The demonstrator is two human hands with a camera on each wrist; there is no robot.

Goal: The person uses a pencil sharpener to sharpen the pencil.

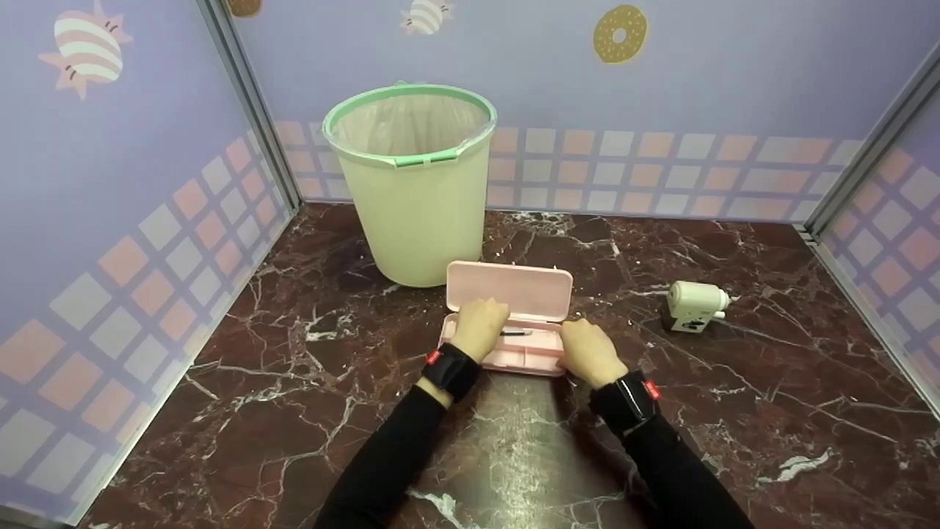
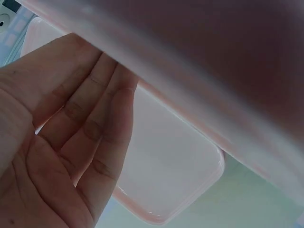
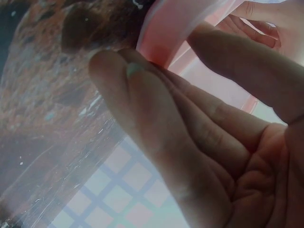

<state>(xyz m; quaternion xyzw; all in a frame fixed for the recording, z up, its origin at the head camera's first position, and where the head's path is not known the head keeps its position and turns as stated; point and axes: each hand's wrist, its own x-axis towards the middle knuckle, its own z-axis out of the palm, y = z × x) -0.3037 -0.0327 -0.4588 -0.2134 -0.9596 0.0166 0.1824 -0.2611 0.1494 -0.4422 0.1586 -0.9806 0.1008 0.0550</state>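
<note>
A pink pencil case (image 1: 542, 360) lies on the marble-patterned surface, its lid (image 1: 509, 291) raised at the back. Inside, a slim dark pen-like item with a pale end (image 1: 516, 333) lies in the rear compartment. My left hand (image 1: 479, 329) reaches down into the case's left part, beside that item. In the left wrist view its thumb and fingers converge, but the case wall hides the fingertips, so a hold does not show. At the right end, my right hand (image 1: 591, 353) grips the case wall, thumb (image 3: 232, 57) on one side and fingers (image 3: 156, 109) on the other.
A tall pale bin (image 1: 418, 213) with a green rim and a liner stands behind the case, to the left. Further right sits a small cream device (image 1: 694, 303) with a knob on its side. Patterned panels (image 1: 683, 162) enclose the back and sides.
</note>
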